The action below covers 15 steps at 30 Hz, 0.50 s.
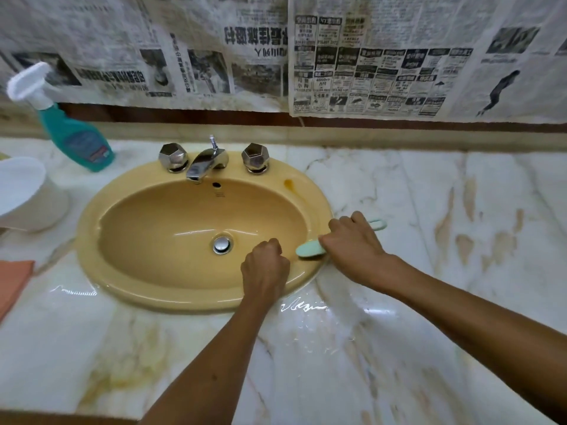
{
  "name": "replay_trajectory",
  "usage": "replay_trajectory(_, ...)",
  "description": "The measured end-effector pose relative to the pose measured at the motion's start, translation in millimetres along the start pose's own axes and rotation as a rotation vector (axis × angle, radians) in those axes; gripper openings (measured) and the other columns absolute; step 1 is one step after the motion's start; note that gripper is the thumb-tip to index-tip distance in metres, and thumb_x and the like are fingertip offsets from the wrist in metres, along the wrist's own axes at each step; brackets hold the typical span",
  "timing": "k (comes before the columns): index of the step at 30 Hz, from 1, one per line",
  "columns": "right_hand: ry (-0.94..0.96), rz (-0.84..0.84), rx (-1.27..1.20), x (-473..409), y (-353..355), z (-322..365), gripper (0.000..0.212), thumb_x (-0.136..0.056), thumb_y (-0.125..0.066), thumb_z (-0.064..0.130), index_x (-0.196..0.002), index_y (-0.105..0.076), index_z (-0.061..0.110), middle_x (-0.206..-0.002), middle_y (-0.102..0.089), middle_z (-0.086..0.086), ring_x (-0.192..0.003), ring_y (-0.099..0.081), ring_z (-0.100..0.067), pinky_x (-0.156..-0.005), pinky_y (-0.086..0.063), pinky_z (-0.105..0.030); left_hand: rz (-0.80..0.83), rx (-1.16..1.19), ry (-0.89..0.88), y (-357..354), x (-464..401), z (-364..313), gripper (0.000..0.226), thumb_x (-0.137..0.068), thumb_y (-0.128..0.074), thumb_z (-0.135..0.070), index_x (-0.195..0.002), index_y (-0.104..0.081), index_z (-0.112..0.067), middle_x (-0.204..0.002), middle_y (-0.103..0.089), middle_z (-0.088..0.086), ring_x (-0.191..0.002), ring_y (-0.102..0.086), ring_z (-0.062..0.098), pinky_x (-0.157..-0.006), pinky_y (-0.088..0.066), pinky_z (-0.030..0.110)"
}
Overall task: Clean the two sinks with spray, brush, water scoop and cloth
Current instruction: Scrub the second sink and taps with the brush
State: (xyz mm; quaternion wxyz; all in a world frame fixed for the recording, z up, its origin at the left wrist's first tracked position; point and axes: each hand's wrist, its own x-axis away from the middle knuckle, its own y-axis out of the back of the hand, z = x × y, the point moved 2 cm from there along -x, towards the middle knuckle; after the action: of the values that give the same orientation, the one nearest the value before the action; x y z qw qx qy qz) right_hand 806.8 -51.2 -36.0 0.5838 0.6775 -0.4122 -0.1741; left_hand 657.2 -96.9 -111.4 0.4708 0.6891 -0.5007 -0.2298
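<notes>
A yellow oval sink [129, 210] is set in the marble counter, with a chrome drain plug [222, 244] at its bottom. My right hand [352, 243] grips a pale green brush [308, 250] by its handle, and the brush head lies on the sink's right rim. My left hand [266, 265] is curled into a fist over the front right of the basin and holds nothing that I can see. A teal spray bottle [76, 136] stands at the back left. The white water scoop [21, 191] sits at the left edge. An orange cloth [12, 280] lies front left.
A chrome tap [204, 162] with two faceted knobs [173, 156] [255, 156] stands behind the basin. A brownish stain [289, 184] marks the rim's back right. Newspaper [368, 56] covers the wall. The marble counter [429, 210] is wet in front of the sink.
</notes>
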Motion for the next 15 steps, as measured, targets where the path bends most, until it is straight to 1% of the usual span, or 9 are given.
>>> replay_trajectory(2, 0.115, 0.019, -0.008, -0.7, 1.5, -3.1, 0.017, -0.093, -0.048, 0.01, -0.1, -0.06, 0.019, -0.106, -0.058, -0.007, -0.102, -0.055, -0.029, -0.078, -0.023, -0.038, -0.031, 0.028, 0.039, 1.8, 0.3, 1.3, 0.032, -0.08, -0.046, -0.001, -0.1, -0.067, -0.015, -0.101, -0.068, 0.01, -0.092, -0.06, 0.037, -0.075, -0.046, 0.037)
replay_trajectory(4, 0.037, 0.051, -0.047, -20.7, 6.5, -20.2, 0.009, -0.098, -0.047, 0.021, -0.09, -0.051, 0.021, -0.107, -0.061, -0.008, -0.101, -0.057, -0.029, -0.081, -0.027, -0.038, -0.027, 0.033, 0.053, 2.3, 0.4, 0.5, 0.03, -0.08, -0.047, 0.0, -0.096, -0.067, -0.015, -0.098, -0.068, 0.011, -0.09, -0.06, 0.037, -0.075, -0.047, 0.037)
replay_trajectory(6, -0.053, 0.042, -0.064, -32.6, 12.1, -31.9, 0.008, -0.095, -0.049, 0.017, -0.088, -0.049, 0.021, -0.107, -0.062, -0.009, -0.099, -0.058, -0.029, -0.087, -0.033, -0.039, -0.024, 0.029, 0.051, 2.7, 1.0, 0.1, 0.028, -0.08, -0.046, 0.0, -0.093, -0.067, -0.015, -0.095, -0.068, 0.011, -0.088, -0.059, 0.037, -0.074, -0.048, 0.038)
replay_trajectory(7, -0.06, 0.045, -0.05, -31.8, 12.6, -28.9, 0.006, -0.094, -0.049, 0.017, -0.092, -0.053, 0.02, -0.109, -0.062, -0.009, -0.1, -0.057, -0.03, -0.089, -0.033, -0.04, -0.02, 0.029, 0.049, 2.3, 1.4, -0.2, 0.028, -0.08, -0.046, 0.0, -0.092, -0.067, -0.015, -0.094, -0.068, 0.012, -0.087, -0.059, 0.037, -0.074, -0.048, 0.038)
replay_trajectory(8, -0.024, 0.039, -0.029, -28.6, 10.5, -21.2, 0.011, -0.095, -0.049, 0.018, -0.099, -0.059, 0.018, -0.11, -0.061, -0.009, -0.103, -0.056, -0.03, -0.088, -0.033, -0.04, -0.018, 0.03, 0.045, 2.2, 1.3, -0.2, 0.028, -0.079, -0.047, 0.0, -0.091, -0.067, -0.015, -0.094, -0.068, 0.012, -0.086, -0.059, 0.037, -0.073, -0.047, 0.038)
replay_trajectory(9, 0.051, 0.02, -0.002, -21.8, 7.8, -9.5, 0.017, -0.096, -0.048, 0.018, -0.106, -0.061, 0.016, -0.111, -0.06, -0.01, -0.104, -0.056, -0.031, -0.085, -0.034, -0.039, -0.015, 0.03, 0.039, 1.9, 1.0, -0.2, 0.028, -0.079, -0.047, 0.0, -0.091, -0.067, -0.015, -0.093, -0.068, 0.012, -0.086, -0.058, 0.037, -0.073, -0.046, 0.037)
replay_trajectory(11, 0.192, 0.0, 0.047, -5.0, 1.2, 8.8, 0.022, -0.095, -0.048, 0.01, -0.112, -0.062, 0.013, -0.11, -0.06, -0.01, -0.102, -0.057, -0.032, -0.074, -0.031, -0.037, -0.005, 0.034, 0.031, 1.0, 0.0, 0.0, 0.029, -0.078, -0.046, 0.0, -0.092, -0.067, -0.014, -0.093, -0.068, 0.012, -0.085, -0.058, 0.037, -0.073, -0.046, 0.037)
replay_trajectory(13, 0.11, 0.02, -0.045, -5.4, -1.0, -3.2, 0.023, -0.1, -0.045, 0.018, -0.116, -0.06, 0.011, -0.112, -0.06, -0.012, -0.104, -0.059, -0.034, -0.073, -0.031, -0.036, 0.011, 0.044, 0.023, -0.1, -0.6, 0.4, 0.03, -0.078, -0.045, 0.001, -0.092, -0.067, -0.014, -0.093, -0.068, 0.013, -0.085, -0.058, 0.037, -0.073, -0.047, 0.037)
replay_trajectory(15, -0.129, 0.056, -0.201, -15.0, -6.4, -33.1, 0.028, -0.101, -0.043, 0.025, -0.12, -0.058, 0.01, -0.115, -0.06, -0.014, -0.107, -0.059, -0.036, -0.075, -0.034, -0.036, 0.023, 0.054, 0.019, -1.0, -0.2, 0.5, 0.034, -0.079, -0.044, 0.002, -0.096, -0.067, -0.015, -0.095, -0.068, 0.012, -0.086, -0.057, 0.037, -0.075, -0.048, 0.038)
